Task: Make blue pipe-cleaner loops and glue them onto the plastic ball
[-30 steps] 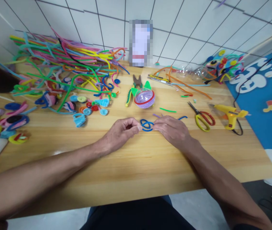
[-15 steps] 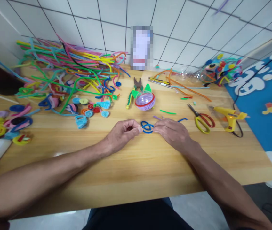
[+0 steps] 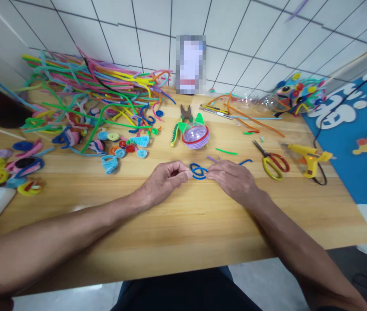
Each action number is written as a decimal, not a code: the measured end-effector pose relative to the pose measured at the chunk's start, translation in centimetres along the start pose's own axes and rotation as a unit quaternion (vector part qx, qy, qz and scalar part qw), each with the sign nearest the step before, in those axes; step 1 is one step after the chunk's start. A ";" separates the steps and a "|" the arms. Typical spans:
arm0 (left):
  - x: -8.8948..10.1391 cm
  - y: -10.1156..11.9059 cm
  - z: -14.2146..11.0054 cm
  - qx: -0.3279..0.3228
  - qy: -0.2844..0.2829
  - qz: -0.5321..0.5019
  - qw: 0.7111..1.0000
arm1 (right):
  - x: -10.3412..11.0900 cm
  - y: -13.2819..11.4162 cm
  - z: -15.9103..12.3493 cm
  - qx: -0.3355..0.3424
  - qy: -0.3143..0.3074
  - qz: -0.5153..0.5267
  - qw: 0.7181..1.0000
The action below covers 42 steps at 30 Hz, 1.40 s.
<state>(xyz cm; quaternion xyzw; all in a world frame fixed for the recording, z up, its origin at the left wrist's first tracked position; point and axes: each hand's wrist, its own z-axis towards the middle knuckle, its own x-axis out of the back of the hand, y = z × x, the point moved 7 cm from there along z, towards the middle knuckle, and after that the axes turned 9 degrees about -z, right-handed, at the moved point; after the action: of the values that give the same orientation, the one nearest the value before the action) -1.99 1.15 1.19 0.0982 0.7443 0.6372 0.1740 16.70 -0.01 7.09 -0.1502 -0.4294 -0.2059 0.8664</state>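
While the left hand and right hand pinch blue loops mid-frame, already crossed, the eared ball sits separate above.

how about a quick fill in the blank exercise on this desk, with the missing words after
The left hand and right hand hold loops coloured ____.
The band around the ball is ____.
The scissors lie between the right hand and the yellow ____.
Missing words: blue; red; glue gun.
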 end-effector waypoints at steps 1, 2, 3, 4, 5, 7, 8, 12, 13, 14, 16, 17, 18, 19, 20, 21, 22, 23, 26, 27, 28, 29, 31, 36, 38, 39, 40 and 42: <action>0.0 0.0 0.0 0.001 0.001 0.002 1.000 | 0.0 -0.1 0.0 0.003 -0.001 -0.006 1.000; 0.0 0.0 0.0 0.001 0.002 0.003 1.000 | 0.0 -0.1 0.1 0.005 -0.003 -0.011 1.000; 0.0 0.0 0.0 0.002 0.002 0.004 1.000 | 0.0 -0.1 0.1 0.007 -0.006 -0.016 1.000; 0.0 0.0 -0.1 0.003 0.002 0.005 1.000 | 0.0 -0.2 0.1 0.008 -0.007 -0.021 1.000; 0.0 -0.1 -0.1 0.003 0.002 0.005 1.000 | 0.0 -0.1 0.0 0.009 -0.007 -0.025 1.000; 0.0 -0.1 -0.1 0.002 0.002 0.002 1.000 | -0.1 -0.1 0.0 0.008 -0.005 -0.033 0.999; 0.0 -0.1 -0.1 0.001 0.002 0.000 1.000 | 0.0 -0.1 -0.1 0.005 -0.001 -0.034 0.999; 0.1 -0.2 0.1 -0.012 0.011 -0.013 1.000 | 0.1 0.3 0.1 -0.020 0.010 -0.017 1.000; 0.1 -0.2 0.1 -0.015 0.017 -0.017 1.000 | 0.1 0.5 0.1 -0.036 0.009 -0.013 0.999; 0.2 -0.2 0.1 -0.018 0.022 -0.020 0.999 | 0.1 0.8 0.0 -0.054 0.008 -0.010 0.998; 0.3 -0.2 0.1 -0.021 0.028 -0.022 0.999 | 0.1 1.3 -0.1 -0.088 0.008 -0.005 0.996; 0.3 -0.2 0.1 -0.021 0.031 -0.022 0.999 | 0.1 1.4 -0.3 -0.099 0.008 0.000 0.995; 0.3 -0.2 0.1 -0.021 0.034 -0.021 0.999 | -0.1 1.5 -0.4 -0.106 0.005 0.005 0.994; 0.4 -0.2 0.0 -0.020 0.036 -0.021 0.999 | -0.2 1.5 -0.5 -0.109 0.002 0.012 0.994; 0.4 -0.2 0.0 -0.020 0.038 -0.020 0.999 | -0.4 1.4 -0.6 -0.110 -0.003 0.017 0.994; 0.3 -0.1 0.0 -0.021 0.038 -0.020 0.999 | -0.7 1.3 -0.7 -0.109 -0.009 0.019 0.994; 0.3 -0.1 -0.1 -0.023 0.036 -0.018 0.999 | -0.9 1.2 -0.7 -0.106 -0.014 0.018 0.994; 0.2 0.0 -0.1 -0.026 0.033 -0.015 0.999 | -1.1 1.0 -0.7 -0.101 -0.018 0.013 0.995; 0.1 0.0 -0.2 -0.032 0.027 -0.007 0.999 | -1.3 0.5 -0.5 -0.081 -0.027 -0.006 0.996; 0.1 0.1 -0.2 -0.032 0.027 -0.006 0.999 | -1.4 0.3 -0.5 -0.076 -0.028 -0.010 0.997; 0.1 0.1 -0.2 -0.032 0.027 -0.006 0.999 | -1.3 0.2 -0.4 -0.074 -0.029 -0.012 0.997; 0.0 0.1 -0.2 -0.033 0.026 -0.005 0.999 | -1.3 0.2 -0.4 -0.074 -0.029 -0.013 0.997; 0.0 0.2 -0.3 -0.033 0.024 -0.003 0.999 | -1.2 0.1 -0.3 -0.075 -0.026 -0.015 0.997; -0.2 0.4 -0.4 -0.033 0.021 0.000 0.999 | -1.0 -0.1 -0.3 -0.068 -0.009 -0.018 0.997; -0.2 0.4 -0.4 -0.033 0.018 -0.001 0.999 | -1.2 0.1 -0.3 -0.070 -0.010 -0.016 0.997; -0.2 0.4 -0.4 -0.033 0.017 -0.002 0.999 | -1.2 0.2 -0.4 -0.073 -0.011 -0.012 0.997; -0.2 0.4 -0.4 -0.034 0.016 -0.003 0.999 | -1.3 0.3 -0.4 -0.078 -0.013 -0.008 0.997; -0.2 0.3 -0.3 -0.036 0.015 -0.008 0.999 | -1.4 0.5 -0.5 -0.087 -0.018 0.000 0.996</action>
<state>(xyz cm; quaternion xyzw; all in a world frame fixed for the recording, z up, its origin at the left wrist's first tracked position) -1.94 0.81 1.59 0.0765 0.7242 0.6634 0.1718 16.51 0.50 5.67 -0.2286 -0.4258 -0.2394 0.8421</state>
